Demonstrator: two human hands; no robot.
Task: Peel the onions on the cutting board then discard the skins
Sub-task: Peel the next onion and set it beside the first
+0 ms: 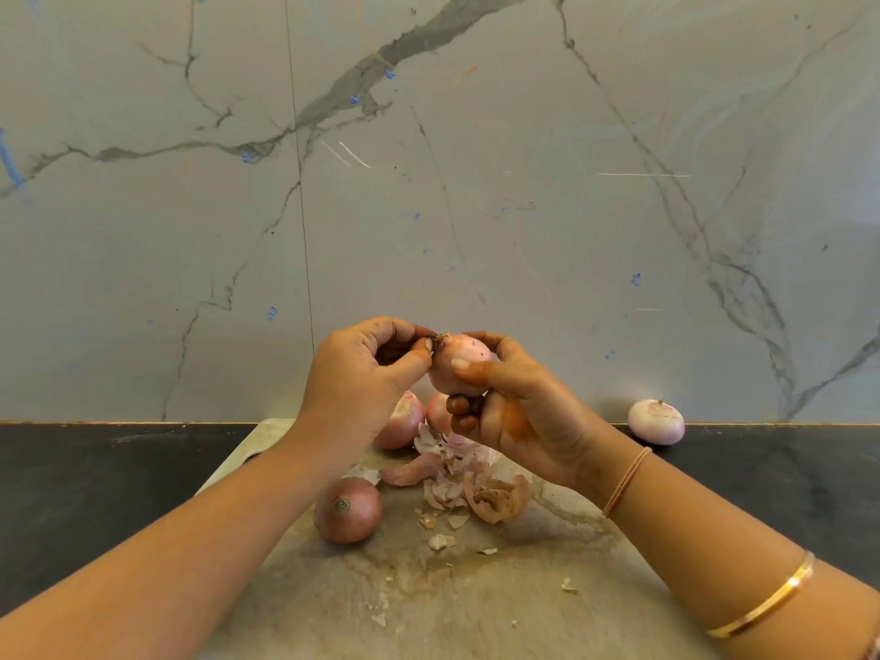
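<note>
Both hands are up over the cutting board (pixel 476 602). The right hand (pixel 514 412) has its fingers curled round the held onion (pixel 459 366), thumb pressed on the front. The left hand (pixel 362 378) is pinching the dry tip at its top between thumb and forefinger. Under them, a pile of skins (pixel 466 478) sits mid-board, with an unpeeled onion (pixel 347 509) just to its left and two more onions (pixel 402 421) at the far edge, partly hidden by the hands. One peeled onion (pixel 656 421) is off on the dark counter (pixel 95 493), against the marble wall (pixel 476 183). There's a gold bangle (pixel 762 597) on the right forearm.
</note>
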